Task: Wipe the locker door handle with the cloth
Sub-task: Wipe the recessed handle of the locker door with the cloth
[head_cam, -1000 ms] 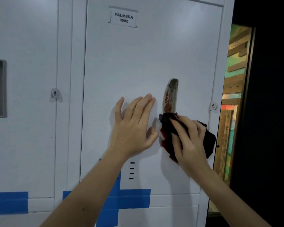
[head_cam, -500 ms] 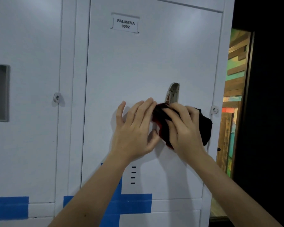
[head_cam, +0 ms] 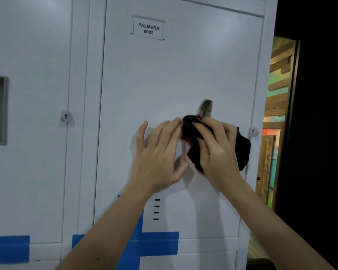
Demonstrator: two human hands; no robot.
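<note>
One door handle (head_cam: 206,108), lower part buried under the dark cloth (head_cam: 242,152).
Right hand (head_cam: 217,149) curled over that cloth, pressing it on; left hand (head_cam: 158,154) flat, fingers straight, holding nothing, on the locker door (head_cam: 183,75) just beside, below the PALMERA 0002 label (head_cam: 148,29).

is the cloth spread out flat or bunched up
Bunched up: the cloth is a crumpled wad under the right hand, pressed on the lower part of the handle.
</note>
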